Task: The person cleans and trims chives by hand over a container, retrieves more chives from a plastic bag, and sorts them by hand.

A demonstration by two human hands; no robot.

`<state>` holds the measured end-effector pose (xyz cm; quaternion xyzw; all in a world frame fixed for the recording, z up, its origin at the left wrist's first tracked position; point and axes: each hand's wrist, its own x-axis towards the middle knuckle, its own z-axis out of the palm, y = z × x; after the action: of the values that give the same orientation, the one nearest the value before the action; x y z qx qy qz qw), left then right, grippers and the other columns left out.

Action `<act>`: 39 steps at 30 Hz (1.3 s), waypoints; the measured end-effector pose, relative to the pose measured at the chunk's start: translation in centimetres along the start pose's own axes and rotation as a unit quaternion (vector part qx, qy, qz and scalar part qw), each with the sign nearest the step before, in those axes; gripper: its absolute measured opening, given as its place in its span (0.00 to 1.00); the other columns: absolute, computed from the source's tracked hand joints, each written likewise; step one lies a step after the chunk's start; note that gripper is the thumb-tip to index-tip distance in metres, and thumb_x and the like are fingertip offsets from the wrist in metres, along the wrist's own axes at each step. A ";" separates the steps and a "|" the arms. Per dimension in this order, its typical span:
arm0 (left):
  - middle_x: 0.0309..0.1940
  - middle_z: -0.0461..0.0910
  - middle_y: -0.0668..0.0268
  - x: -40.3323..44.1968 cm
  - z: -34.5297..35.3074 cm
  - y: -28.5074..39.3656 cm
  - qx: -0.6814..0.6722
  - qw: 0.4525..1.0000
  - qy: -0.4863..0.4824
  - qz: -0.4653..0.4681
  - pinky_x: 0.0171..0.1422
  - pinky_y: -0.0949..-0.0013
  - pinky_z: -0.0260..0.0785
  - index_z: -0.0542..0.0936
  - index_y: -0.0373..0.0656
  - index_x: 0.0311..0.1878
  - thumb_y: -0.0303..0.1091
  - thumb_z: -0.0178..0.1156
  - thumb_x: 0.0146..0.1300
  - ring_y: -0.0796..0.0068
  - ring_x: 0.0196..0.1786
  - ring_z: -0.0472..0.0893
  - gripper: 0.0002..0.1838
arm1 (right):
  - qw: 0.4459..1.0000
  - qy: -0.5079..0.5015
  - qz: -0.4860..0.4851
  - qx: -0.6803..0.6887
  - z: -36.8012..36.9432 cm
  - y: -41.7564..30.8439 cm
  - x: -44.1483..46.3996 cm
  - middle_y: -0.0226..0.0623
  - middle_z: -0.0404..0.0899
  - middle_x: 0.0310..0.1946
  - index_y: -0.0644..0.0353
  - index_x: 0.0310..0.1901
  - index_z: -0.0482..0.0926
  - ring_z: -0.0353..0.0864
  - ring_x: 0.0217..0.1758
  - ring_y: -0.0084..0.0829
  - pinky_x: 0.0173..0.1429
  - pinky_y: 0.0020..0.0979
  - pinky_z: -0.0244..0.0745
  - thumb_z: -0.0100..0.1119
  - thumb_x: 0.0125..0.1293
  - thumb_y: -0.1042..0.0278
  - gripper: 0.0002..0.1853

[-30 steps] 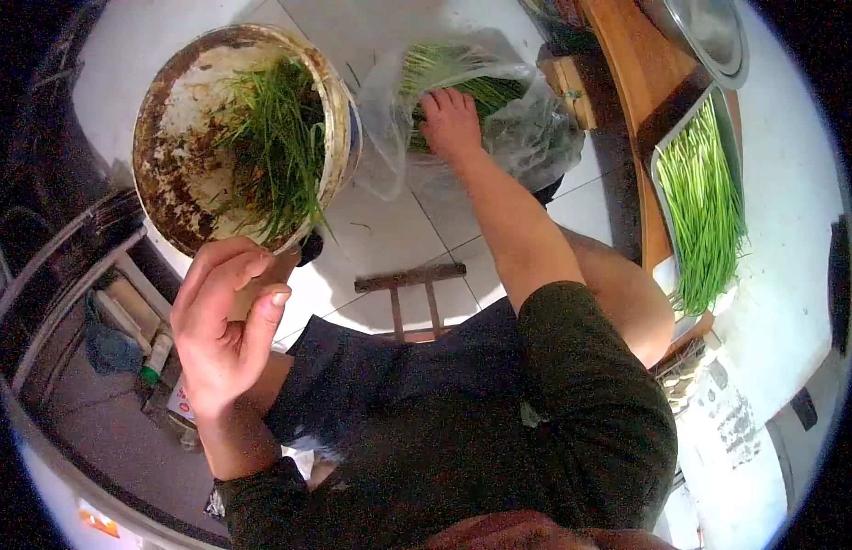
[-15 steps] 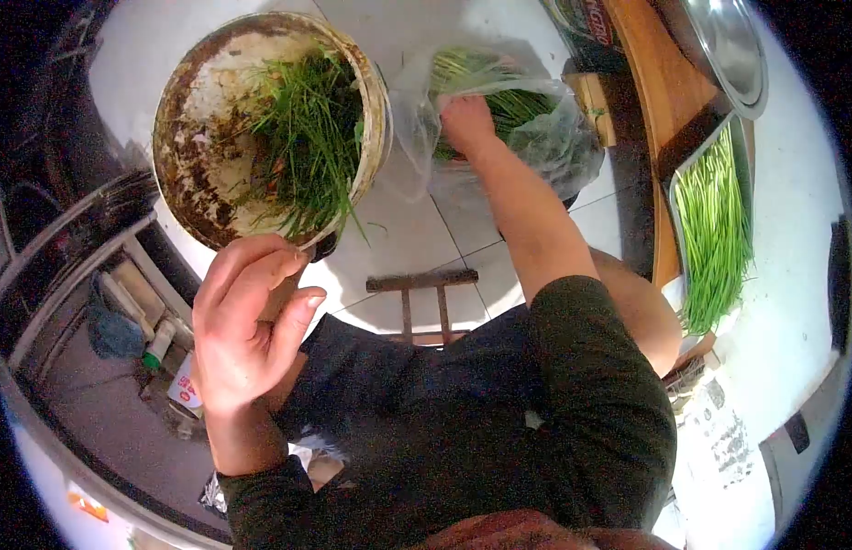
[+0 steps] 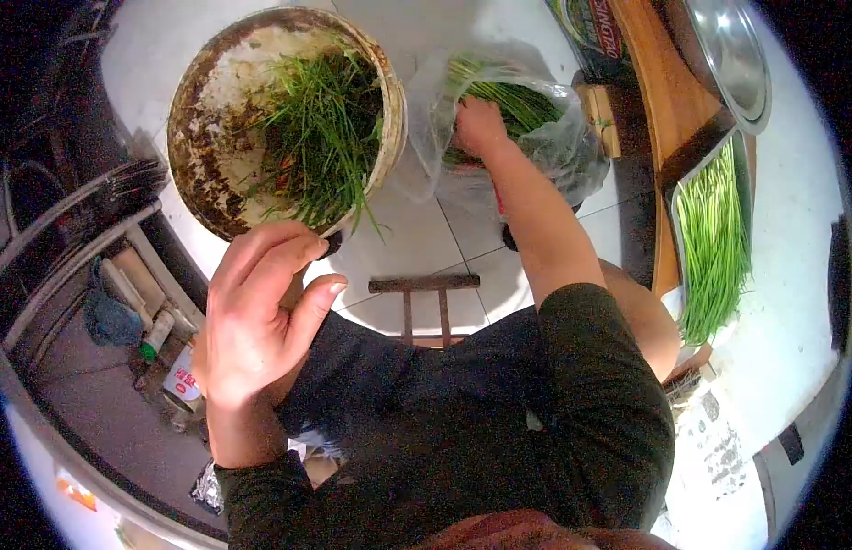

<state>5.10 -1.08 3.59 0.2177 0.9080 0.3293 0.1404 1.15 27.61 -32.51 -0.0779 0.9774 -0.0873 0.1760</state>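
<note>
My left hand [image 3: 261,316] is raised in front of the near rim of a stained bucket [image 3: 206,183]. Its fingers are bent with the thumb apart, and nothing shows between them. Loose green leaves and trimmings [image 3: 320,137] fill the right side of the bucket, a few blades hanging over its rim. My right hand [image 3: 479,126] reaches into a clear plastic bag [image 3: 573,160] and rests at the left side of the chives [image 3: 518,101] inside. The fingertips there point down out of sight, so their grip cannot be made out.
On the right, a metal tray [image 3: 745,174] holds chives lined up side by side, below a steel bowl [image 3: 738,64]. A low wooden stool [image 3: 424,282] stands between my knees. To the left is a dark shelf [image 3: 87,394] with a blue cloth [image 3: 112,316] and small containers.
The view has shifted slightly, so the bucket and bag sit a little further right. My right hand stays in the bag, and my left hand keeps its bent pose near the rim.
</note>
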 end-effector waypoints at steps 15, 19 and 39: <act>0.42 0.79 0.56 -0.3 -0.1 -0.5 0.007 1.000 -0.005 0.009 0.49 0.61 0.72 0.80 0.35 0.42 0.35 0.70 0.54 0.54 0.43 0.79 0.16 | 0.993 -0.090 0.006 0.077 -1.8 1.1 0.4 0.50 0.79 0.45 0.61 0.46 0.77 0.78 0.51 0.50 0.53 0.50 0.73 0.61 0.56 0.62 0.17; 0.41 0.79 0.56 -0.2 -0.2 -0.4 0.000 1.000 -0.007 0.000 0.48 0.61 0.72 0.80 0.35 0.42 0.35 0.70 0.54 0.54 0.43 0.79 0.16 | 0.982 -0.085 0.014 0.166 -2.8 2.4 0.6 0.53 0.78 0.46 0.64 0.45 0.77 0.77 0.51 0.51 0.55 0.47 0.73 0.61 0.54 0.61 0.20; 0.43 0.79 0.52 0.0 0.0 -0.8 -0.019 1.000 -0.014 0.000 0.50 0.62 0.73 0.79 0.35 0.43 0.31 0.67 0.56 0.53 0.45 0.80 0.14 | 0.991 -0.120 -0.061 0.018 -1.9 0.4 1.2 0.48 0.83 0.34 0.63 0.38 0.78 0.83 0.38 0.51 0.43 0.49 0.76 0.60 0.54 0.65 0.12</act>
<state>4.83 -1.63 3.10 0.2199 0.8996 0.3430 0.1573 -0.73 28.07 -31.20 -0.1438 0.9408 -0.1059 0.2881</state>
